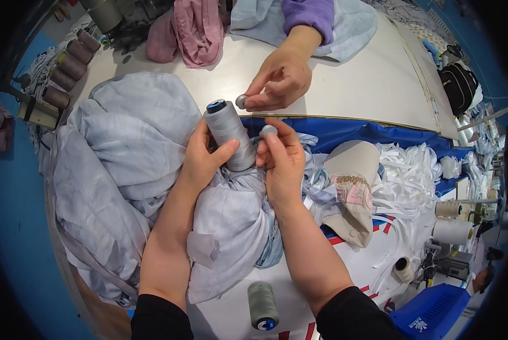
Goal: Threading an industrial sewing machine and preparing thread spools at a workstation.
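Note:
My left hand (200,156) is wrapped round a light grey thread spool (231,136) with a dark blue core at its top, held tilted over the cloth. Between the fingertips of my right hand (285,164) is a small round grey bobbin (269,131), just right of the spool. Across from me, another person's hand (285,76) in a purple sleeve pinches a similar bobbin (241,101) close to the spool's top. Pale grey-blue fabric (228,226) lies bunched under my hands. Nearer to me, a grey-green thread spool (263,306) rests on the white surface.
A larger pile of pale fabric (135,136) fills the left. Pink cloth (197,34) lies at the back. To the right are a beige cap (353,187), tangled white strips (404,175) and a blue machine housing (432,311). Brown thread spools (64,79) stand far left.

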`<state>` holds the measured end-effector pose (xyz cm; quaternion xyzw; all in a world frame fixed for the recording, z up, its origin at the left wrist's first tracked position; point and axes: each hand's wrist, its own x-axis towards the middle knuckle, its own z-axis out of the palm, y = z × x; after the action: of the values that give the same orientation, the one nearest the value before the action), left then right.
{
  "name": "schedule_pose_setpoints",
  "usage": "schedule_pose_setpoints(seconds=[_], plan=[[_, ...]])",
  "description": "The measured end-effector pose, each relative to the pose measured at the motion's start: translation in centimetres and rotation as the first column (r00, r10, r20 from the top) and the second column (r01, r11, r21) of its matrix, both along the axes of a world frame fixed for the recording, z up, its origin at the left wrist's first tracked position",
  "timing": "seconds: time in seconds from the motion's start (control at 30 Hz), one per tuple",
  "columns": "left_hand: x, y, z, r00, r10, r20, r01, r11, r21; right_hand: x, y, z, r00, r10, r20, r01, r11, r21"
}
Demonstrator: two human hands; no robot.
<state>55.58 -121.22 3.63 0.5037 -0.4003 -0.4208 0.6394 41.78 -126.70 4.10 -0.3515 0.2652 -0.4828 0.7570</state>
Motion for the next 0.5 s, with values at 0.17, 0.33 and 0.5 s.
schedule_pose_setpoints(seconds=[0.17, 0.33, 0.5], plan=[[-0.26, -0.14, 0.35, 1.000, -0.011, -0.021, 0.011, 1.000, -0.008, -0.66, -0.61, -0.73, 0.945, 0.053, 0.322, -0.105, 0.984, 0.146], [0.00, 0.05, 0.15, 1.000, -0.011, -0.010, 0.011, 1.000, -0.012, -0.54, -0.89, -0.01, 0.907, 0.156, 0.392, -0.229, 0.963, 0.145], [-0.16, 0.30, 0.32, 1.000, 0.016, 0.023, -0.016, 1.000, 0.004, 0.11, -0.87, 0.09, 0.976, 0.149, 0.161, -0.174, 0.973, 0.150]])
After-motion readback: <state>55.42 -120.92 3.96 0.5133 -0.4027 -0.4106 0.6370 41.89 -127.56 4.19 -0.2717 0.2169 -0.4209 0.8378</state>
